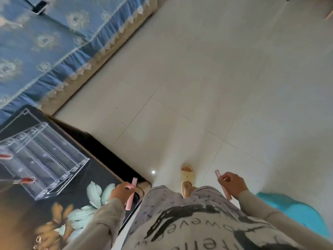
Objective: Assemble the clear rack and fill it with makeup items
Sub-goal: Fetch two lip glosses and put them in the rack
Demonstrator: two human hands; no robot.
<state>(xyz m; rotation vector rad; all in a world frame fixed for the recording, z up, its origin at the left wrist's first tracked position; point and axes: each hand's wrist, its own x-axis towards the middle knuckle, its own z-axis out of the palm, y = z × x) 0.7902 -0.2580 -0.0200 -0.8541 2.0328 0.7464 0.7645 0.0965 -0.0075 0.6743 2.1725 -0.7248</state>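
Note:
The clear tiered rack (45, 159) stands on the dark flower-printed table (75, 201) at the left. Two red lip tubes, one (6, 156) and another (27, 180), lie in its left side. My left hand (121, 193) is over the table's right edge, closed around a pink makeup tube (131, 194). My right hand (232, 184) hangs over the floor to the right, gripping a second pink tube (223, 184). Both hands are well apart from the rack.
A sofa with a blue patterned cover (54, 44) runs along the upper left, with a phone (40, 7) lying on it. Pale tiled floor (216, 87) fills the middle and right. My slippered foot (187, 175) is below; something turquoise (292, 212) lies at the lower right.

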